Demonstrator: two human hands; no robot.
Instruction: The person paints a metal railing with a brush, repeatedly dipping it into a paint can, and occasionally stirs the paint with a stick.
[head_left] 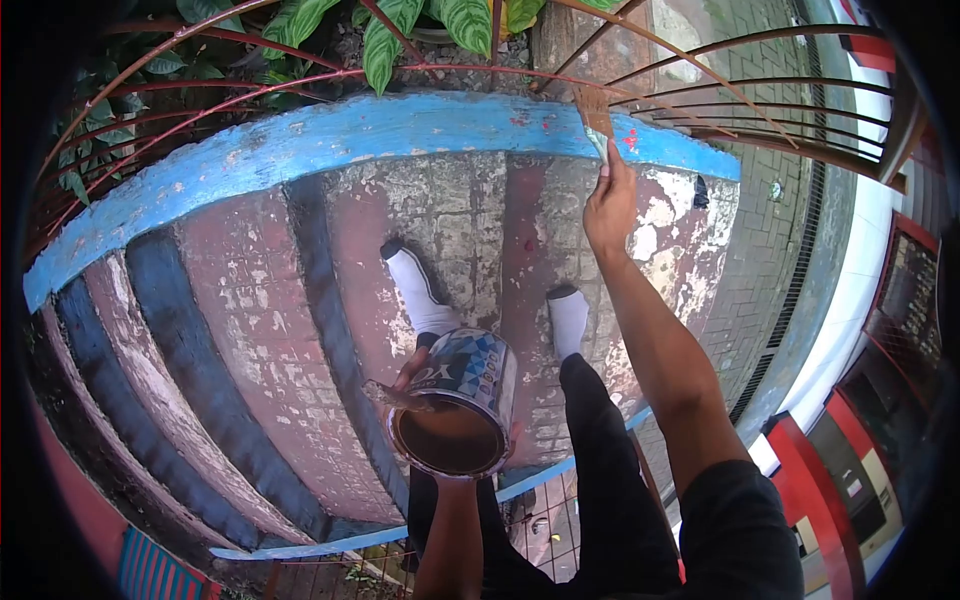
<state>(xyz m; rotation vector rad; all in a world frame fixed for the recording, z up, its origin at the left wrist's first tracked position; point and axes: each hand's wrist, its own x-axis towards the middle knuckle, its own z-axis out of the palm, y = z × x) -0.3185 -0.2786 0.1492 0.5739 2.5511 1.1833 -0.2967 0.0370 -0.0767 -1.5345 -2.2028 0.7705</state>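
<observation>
My left hand (412, 368) is wrapped around a paint can (483, 372) with a blue-and-white diamond label. Its round mouth faces up toward me and shows brown paint (447, 440) inside; most of that hand is hidden by the can. Out ahead, my right hand (611, 205) is closed on the handle of a paintbrush (597, 125). The brown-stained bristles point away from me, over the blue-painted ledge (420, 125) and right by the thin reddish-brown railing bars (545, 73).
I stand in white socks (415, 292) on worn, peeling steps (440, 215) with dark painted bands (195, 340). Green striped leaves (395, 40) hang behind the railing. A paved path (755, 240) with a drain grate (795, 270) runs along the right.
</observation>
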